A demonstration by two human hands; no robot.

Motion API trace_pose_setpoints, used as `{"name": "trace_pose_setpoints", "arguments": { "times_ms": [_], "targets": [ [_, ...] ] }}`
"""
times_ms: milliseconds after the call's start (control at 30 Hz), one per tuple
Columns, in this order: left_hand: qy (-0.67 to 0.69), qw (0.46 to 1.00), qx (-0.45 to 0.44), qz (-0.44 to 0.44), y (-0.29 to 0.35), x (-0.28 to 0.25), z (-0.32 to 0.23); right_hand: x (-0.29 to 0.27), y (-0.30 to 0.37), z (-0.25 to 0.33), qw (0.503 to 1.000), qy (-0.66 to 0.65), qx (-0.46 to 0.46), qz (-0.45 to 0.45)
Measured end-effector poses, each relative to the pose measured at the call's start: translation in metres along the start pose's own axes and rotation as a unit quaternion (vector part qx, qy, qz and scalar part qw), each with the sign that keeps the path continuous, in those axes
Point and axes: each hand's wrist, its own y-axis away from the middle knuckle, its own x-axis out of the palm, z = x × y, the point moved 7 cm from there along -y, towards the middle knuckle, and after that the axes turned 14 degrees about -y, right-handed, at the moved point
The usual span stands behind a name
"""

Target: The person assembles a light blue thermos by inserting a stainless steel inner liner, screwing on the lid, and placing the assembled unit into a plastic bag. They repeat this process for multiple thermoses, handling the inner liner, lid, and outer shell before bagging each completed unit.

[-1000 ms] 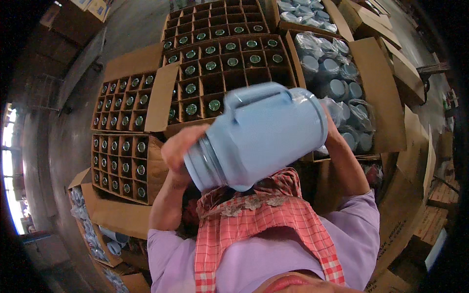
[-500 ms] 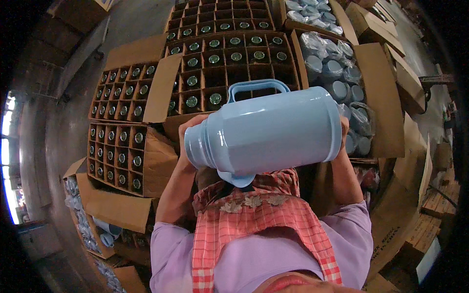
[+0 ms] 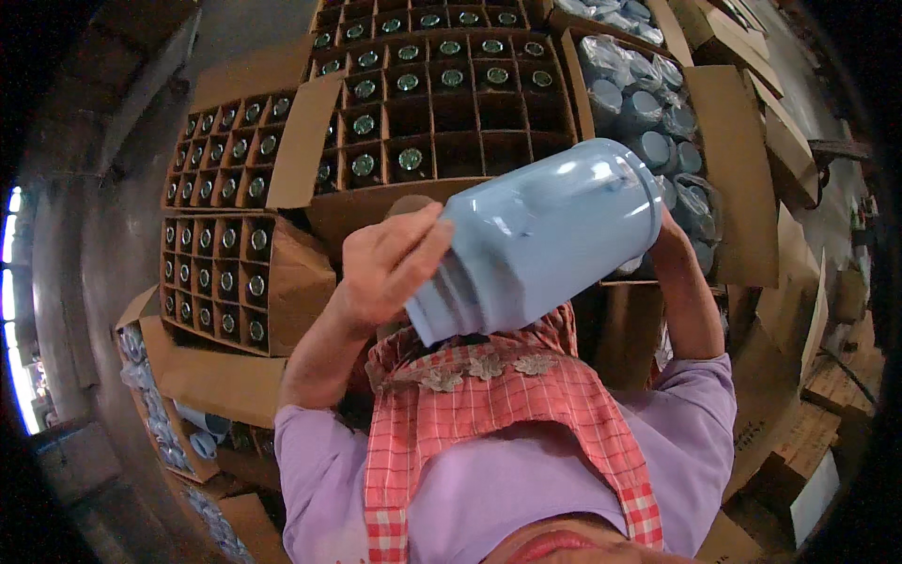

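A glossy light-blue thermos flask (image 3: 554,240) hangs at a slant in front of my chest, its narrow neck end low and left, its wide base up to the right. My left hand (image 3: 390,268) has curled fingers against the flask's shoulder by the neck. My right hand (image 3: 669,242) holds the base end, and its fingers are mostly hidden behind the flask. The handle cannot be seen from here.
Beyond the flask stands a divided carton (image 3: 460,179) with silvery round-topped bottles in some cells. More filled cartons (image 3: 274,282) stand at the left. A box of bagged blue parts (image 3: 648,103) is at the right, its cardboard flap (image 3: 738,179) folded outward.
The flask has rolled so its handle has gone out of sight, and its neck end has dipped. My left hand has shifted up onto the flask's shoulder.
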Motion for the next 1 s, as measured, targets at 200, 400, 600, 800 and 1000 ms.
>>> {"name": "trace_pose_setpoints", "arguments": {
  "times_ms": [200, 400, 600, 800, 1000],
  "targets": [
    [-0.015, 0.992, 0.113, 0.061, -0.024, 0.007, -0.04, 0.019, 0.022, -0.031, 0.964, -0.195, 0.171, 0.056],
    [0.19, 0.949, -0.249, 0.021, 0.007, 0.034, 0.036, 0.004, 0.04, 0.035, 0.996, -0.023, -0.068, -0.059],
    [0.417, 0.745, -0.521, 0.016, 0.053, 0.081, 0.052, -0.031, 0.055, 0.033, 0.971, -0.061, -0.231, -0.018],
    [0.385, 0.837, -0.388, -0.014, 0.044, 0.086, 0.031, -0.044, 0.072, 0.005, 0.967, -0.148, -0.189, -0.09],
    [0.373, 0.912, -0.164, -0.044, 0.038, 0.087, 0.001, -0.072, 0.116, -0.041, 0.921, -0.31, -0.095, -0.217]
  ]
}}
